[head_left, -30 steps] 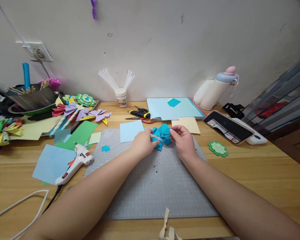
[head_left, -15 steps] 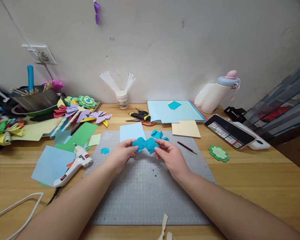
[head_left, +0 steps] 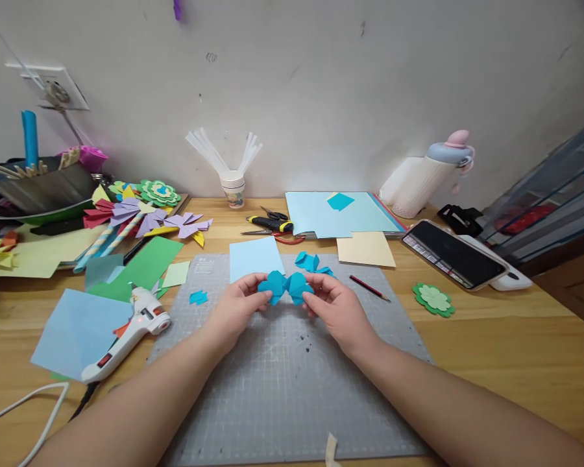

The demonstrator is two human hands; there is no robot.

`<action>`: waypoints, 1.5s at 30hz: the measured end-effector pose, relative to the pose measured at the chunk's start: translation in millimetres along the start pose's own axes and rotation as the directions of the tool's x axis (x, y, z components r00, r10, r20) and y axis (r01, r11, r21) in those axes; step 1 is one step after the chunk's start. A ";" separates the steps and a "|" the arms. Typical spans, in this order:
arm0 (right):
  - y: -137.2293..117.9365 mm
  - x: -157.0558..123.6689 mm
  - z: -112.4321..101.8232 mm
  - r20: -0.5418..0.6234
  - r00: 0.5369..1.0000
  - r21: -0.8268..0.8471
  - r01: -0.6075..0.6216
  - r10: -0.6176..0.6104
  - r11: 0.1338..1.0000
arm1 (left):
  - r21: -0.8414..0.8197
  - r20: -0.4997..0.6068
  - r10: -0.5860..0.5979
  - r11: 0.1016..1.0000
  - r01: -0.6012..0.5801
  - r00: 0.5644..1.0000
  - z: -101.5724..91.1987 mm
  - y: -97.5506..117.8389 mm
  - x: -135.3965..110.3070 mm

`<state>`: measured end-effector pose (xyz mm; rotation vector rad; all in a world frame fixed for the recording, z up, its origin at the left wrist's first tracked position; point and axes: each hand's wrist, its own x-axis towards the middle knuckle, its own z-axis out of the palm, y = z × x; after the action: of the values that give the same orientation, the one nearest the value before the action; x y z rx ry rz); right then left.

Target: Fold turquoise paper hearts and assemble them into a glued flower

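Note:
Two rounded, creased blue paper pieces meet at a narrow middle, one in each hand. My left hand (head_left: 242,305) pinches the left blue paper piece (head_left: 276,287) between thumb and fingers. On the other side, my right hand (head_left: 335,310) pinches the right blue paper piece (head_left: 298,285) the same way. Whether the two are joined or only touching, I cannot tell. Both are held above a grey cutting mat (head_left: 272,389). Just behind them on the mat lie folded blue paper scraps (head_left: 307,261) and a light blue sheet (head_left: 254,257).
A white glue gun (head_left: 126,337) with its cord rests at left on coloured paper. Behind are scissors and pliers (head_left: 272,224) and a paper cup of white sticks (head_left: 233,191). Rightward lie a pencil (head_left: 370,288), a green paper flower (head_left: 433,299), a phone (head_left: 452,254) and a bottle (head_left: 425,178).
The paper pieces have tilted toward each other, with a sharper fold at the middle. Both hands keep their pinch. The camera view has shifted slightly.

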<state>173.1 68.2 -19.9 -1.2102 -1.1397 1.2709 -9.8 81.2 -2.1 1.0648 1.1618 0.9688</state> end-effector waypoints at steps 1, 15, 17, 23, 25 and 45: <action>-0.3 -0.3 0.1 -0.001 1.000 -0.003 -0.003 0.003 1.000 | 0.006 0.002 0.003 1.000 -0.003 1.000 0.4 -0.1 0.2; -3.1 -4.0 -0.7 -0.018 0.999 -0.031 0.032 -0.032 0.999 | 0.048 -0.015 0.080 0.996 -0.080 0.997 3.1 -3.7 0.6; -4.1 -4.3 0.0 -0.006 1.000 -0.009 0.019 -0.019 1.000 | 0.041 -0.006 0.085 0.996 -0.085 0.996 2.8 -4.5 1.1; -5.1 -4.2 1.4 0.078 0.997 0.059 -0.023 0.018 0.998 | 0.029 0.003 0.076 0.997 -0.076 0.997 3.7 -2.2 -0.1; -3.7 -3.7 1.3 0.098 0.995 0.060 -0.025 0.019 0.998 | 0.026 0.010 0.071 0.997 -0.071 0.997 4.2 -1.7 -0.5; -0.6 -3.2 -2.3 0.096 0.993 -0.018 -0.066 0.067 0.998 | 0.062 0.052 -0.001 0.998 -0.002 0.999 5.7 -8.4 -1.2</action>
<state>175.5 65.0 -19.2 -1.2172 -1.1884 1.3865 -4.0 77.4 -9.5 1.1335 1.1554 0.9056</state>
